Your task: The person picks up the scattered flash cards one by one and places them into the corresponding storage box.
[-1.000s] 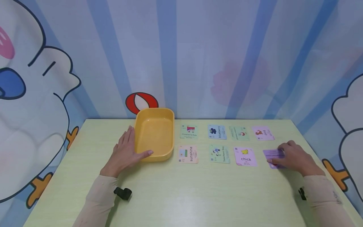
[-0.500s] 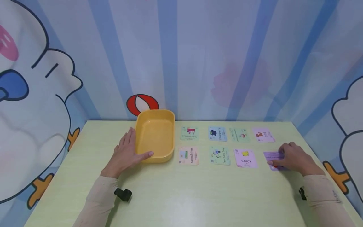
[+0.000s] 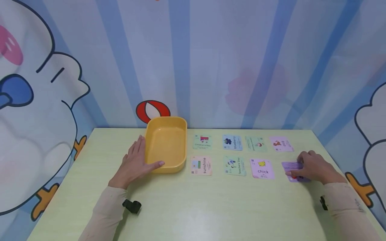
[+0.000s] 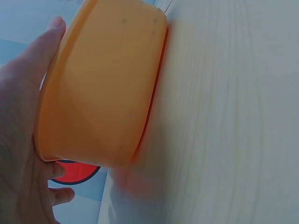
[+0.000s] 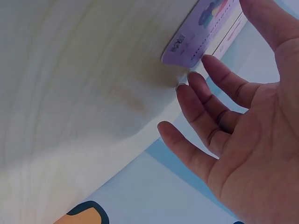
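Partly beneath fingers (image 5: 225,81) of right hand (image 3: 316,168): purple card (image 3: 291,165), on table (image 3: 211,207).

Your head view is evenly lit, with a pale glare patch on the near table (image 3: 193,214) and soft shadows beside your left sleeve (image 3: 104,209) and right sleeve (image 3: 343,202). Fine print on the cards (image 3: 262,168) blurs. Your wrist views look dimmer, the left showing a reddish reflection beside the tub (image 4: 103,84).

Blue-striped backdrop (image 3: 205,60) behind pale table (image 3: 211,211)
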